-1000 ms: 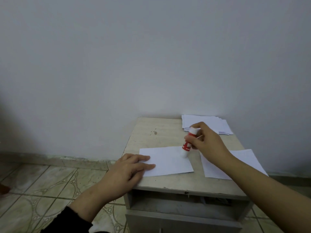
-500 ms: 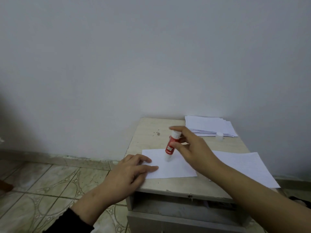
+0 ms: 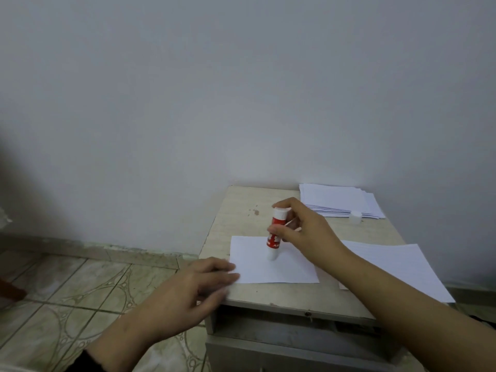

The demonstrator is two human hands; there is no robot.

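While your right hand (image 3: 308,232) grips the glue stick (image 3: 273,237), tip down on the sheet (image 3: 284,269) just ahead of your left hand (image 3: 188,291), that hand's flat, relaxed fingers pin only the near corner. Risk: a hard stroke could drag or crease the sheet. The cap (image 3: 355,214) lies beyond your right hand, so the glue may dry.

Qty. shown: 1 glue stick (image 3: 274,238), 1 cap (image 3: 356,217), 1 paper stack (image 3: 338,200), 1 cabinet (image 3: 241,216), 2 loose sheets (left sheet (image 3: 281,271), right sheet (image 3: 397,264)).
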